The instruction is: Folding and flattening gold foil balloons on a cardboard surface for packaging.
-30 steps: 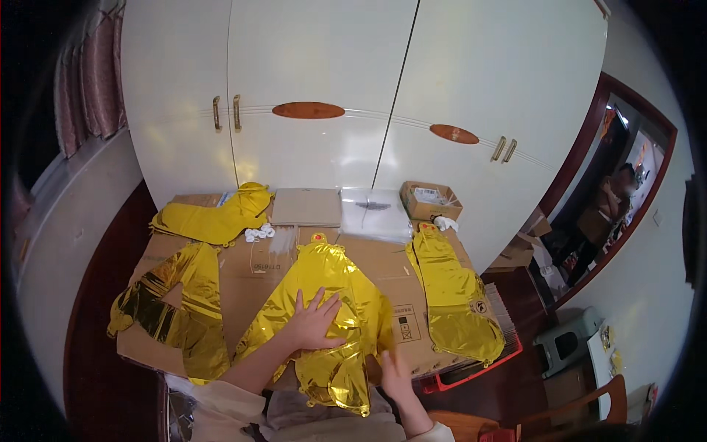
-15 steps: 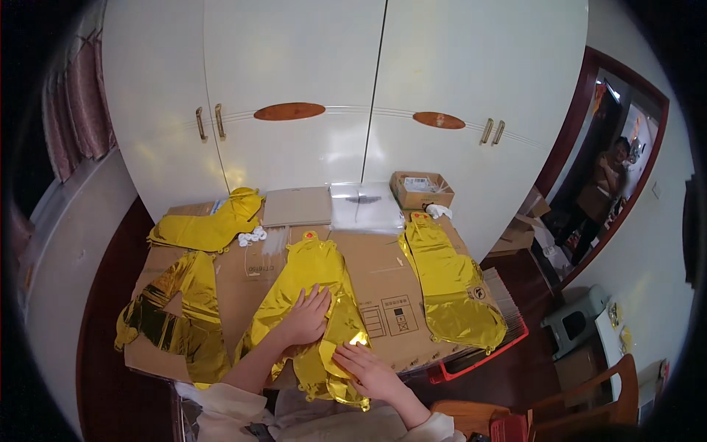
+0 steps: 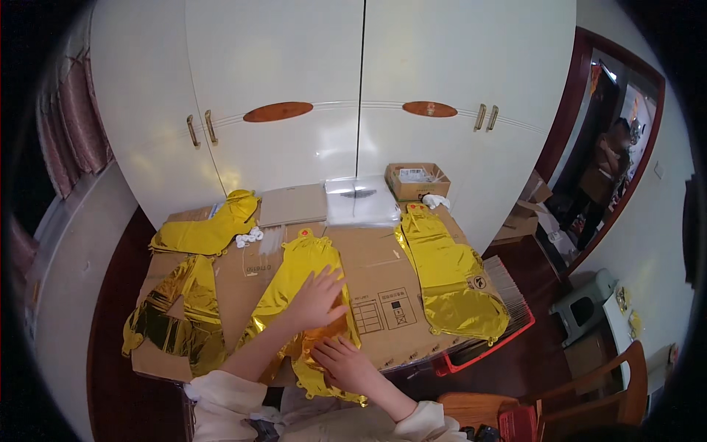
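A gold foil balloon (image 3: 298, 283), flat, shiny and creased, lies lengthwise on the cardboard-covered table (image 3: 383, 269). The left hand (image 3: 318, 298) presses open-palmed on its middle; the right hand (image 3: 342, 362), at 5 o'clock from it, rests with fingers loosely spread on the crumpled near end.

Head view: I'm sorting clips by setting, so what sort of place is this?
Probably a room in a home: white wardrobe doors, a wooden chair, and gold foil balloons on flattened cardboard.
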`<action>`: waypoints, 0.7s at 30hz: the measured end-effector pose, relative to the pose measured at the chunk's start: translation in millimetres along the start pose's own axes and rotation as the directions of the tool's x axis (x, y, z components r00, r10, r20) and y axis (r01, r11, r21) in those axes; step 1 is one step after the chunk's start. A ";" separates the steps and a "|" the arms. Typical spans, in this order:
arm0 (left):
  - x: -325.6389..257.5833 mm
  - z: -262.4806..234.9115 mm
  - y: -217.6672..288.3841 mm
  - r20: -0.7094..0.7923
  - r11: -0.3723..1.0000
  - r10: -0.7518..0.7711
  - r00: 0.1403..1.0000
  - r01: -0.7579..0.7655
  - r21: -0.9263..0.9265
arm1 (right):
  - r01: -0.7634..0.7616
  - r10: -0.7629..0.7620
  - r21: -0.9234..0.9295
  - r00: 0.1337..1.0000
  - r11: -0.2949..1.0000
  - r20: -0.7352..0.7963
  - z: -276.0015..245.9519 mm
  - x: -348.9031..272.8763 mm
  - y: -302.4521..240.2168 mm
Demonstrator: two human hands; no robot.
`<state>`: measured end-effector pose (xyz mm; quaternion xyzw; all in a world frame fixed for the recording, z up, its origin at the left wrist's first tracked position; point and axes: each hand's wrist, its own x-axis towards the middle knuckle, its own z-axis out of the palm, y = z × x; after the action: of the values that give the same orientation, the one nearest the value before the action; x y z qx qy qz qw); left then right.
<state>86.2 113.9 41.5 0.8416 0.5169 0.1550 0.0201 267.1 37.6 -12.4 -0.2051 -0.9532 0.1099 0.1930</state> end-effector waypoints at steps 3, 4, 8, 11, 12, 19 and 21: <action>11.3 22.5 -0.6 0.042 0.993 0.092 0.995 -0.095 0.070 | 0.012 -0.012 0.007 1.000 1.000 0.004 4.1 -0.3 0.6; 13.2 27.5 -1.0 0.069 0.994 0.080 0.994 -0.085 0.074 | 0.013 -0.013 0.013 1.000 1.000 0.028 1.1 -0.6 -0.2; 13.7 38.6 -1.4 0.169 0.991 0.014 0.986 -0.037 0.132 | -0.005 0.009 0.126 0.999 0.992 -0.031 -10.4 1.3 -8.0; 7.8 42.9 -5.3 0.203 0.989 -0.014 0.979 -0.015 0.144 | 0.143 -0.118 0.227 0.986 0.963 -0.119 -19.3 -3.8 -11.1; 6.5 43.1 -6.7 0.210 0.990 -0.018 0.978 -0.011 0.138 | 0.076 -0.052 0.247 0.993 0.966 -0.102 -23.4 -5.5 -7.4; -0.4 45.1 -5.5 0.140 0.988 0.006 0.990 -0.028 0.153 | -0.316 0.317 0.044 0.914 0.948 -0.253 -24.7 -31.6 39.7; -2.8 49.0 -5.2 0.114 0.982 0.021 0.993 -0.042 0.182 | -0.335 0.334 0.034 0.913 0.941 -0.235 -26.5 -31.6 38.9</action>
<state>94.3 120.1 -6.8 0.8553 0.5137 0.0594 -0.0313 318.3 62.0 -9.9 -0.3774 -0.8745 0.1126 0.2832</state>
